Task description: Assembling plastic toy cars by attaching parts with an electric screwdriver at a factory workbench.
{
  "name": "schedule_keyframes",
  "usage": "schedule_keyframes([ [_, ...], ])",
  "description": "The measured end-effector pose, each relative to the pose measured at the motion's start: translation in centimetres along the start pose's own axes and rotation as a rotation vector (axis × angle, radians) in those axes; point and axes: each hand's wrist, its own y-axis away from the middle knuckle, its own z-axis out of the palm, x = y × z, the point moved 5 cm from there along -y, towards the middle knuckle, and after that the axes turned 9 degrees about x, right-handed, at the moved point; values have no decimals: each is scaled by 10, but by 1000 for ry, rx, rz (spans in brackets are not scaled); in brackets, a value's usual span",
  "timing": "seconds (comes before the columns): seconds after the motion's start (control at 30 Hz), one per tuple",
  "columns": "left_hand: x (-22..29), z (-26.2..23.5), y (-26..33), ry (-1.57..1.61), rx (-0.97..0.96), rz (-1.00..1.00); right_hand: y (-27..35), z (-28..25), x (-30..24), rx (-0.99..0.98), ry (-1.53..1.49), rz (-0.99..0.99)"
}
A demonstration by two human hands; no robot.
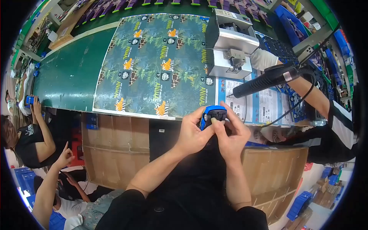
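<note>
Both hands (pixel 194 132) grip a blue toy car (pixel 213 114), right thumb (pixel 219 128) against it, forearms (pixel 161 170) converging from below.

Free passage over printed sheet (pixel 149 73) (black tool (pixel 260 83) at right)

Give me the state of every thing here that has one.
Left hand: closed on the blue toy car
Right hand: closed on the car
Blue toy car: held, black side toward camera
Jungle-patterned sheet: spread flat
Left cardboard box: open
Corded electric screwdriver: power unclear
Metal machine: power unclear
</note>
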Motion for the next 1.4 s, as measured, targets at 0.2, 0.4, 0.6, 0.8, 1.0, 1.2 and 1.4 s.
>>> schedule_keyframes([
  [0.2, 2, 4, 8, 11, 76, 46, 14, 2, -33, 57, 330, -451],
  [0.4, 6, 8, 9, -24, 4, 66, 15, -11, -43, 39, 372, -492],
  [0.6, 9, 19, 27, -110, -138, 72, 12, -13, -24, -118, -99, 55],
  [0.8, 8, 19, 28, -136, -109, 120, 15, -13, -17, -138, -198, 39],
  [1.0, 4, 21, 25, -103, -89, 106, 5, -16, 1, -174, -309, 29],
  [1.2, -1, 11, 20, -7, -112, 35, 4, -6, -2, -205, -358, 128],
  [1.4, 7, 16, 23, -88, -133, 119, 7, -9, -5, -202, -312, -47],
])
